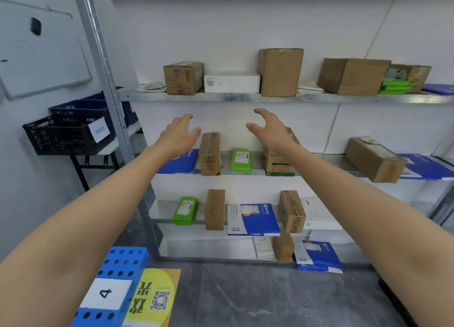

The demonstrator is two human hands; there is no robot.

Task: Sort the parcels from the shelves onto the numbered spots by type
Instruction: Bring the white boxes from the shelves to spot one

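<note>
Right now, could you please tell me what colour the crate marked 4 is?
The crate is blue; head view.

In the middle of the frame the left hand (pixel 180 135) and the right hand (pixel 267 127) are hovering apart in front of the metal shelves (pixel 245 97), fingers loosely spread and holding nothing. Above them, on the upper shelf, a white box (pixel 232 82) is sitting between a squat brown box (pixel 183 78) and a tall brown box (pixel 280 72). Between the hands and lower, a green pouch (pixel 241 160) is lying on the middle shelf. Further down, a blue mailer (pixel 253 219) is lying flat. At the lower left a blue perforated crate (pixel 115 287) is showing a label reading 4, with a yellow QR sheet (pixel 154 297) just beside it. At the left edge a black basket (pixel 66 135) is sitting on a counter (pixel 110 147).
</note>
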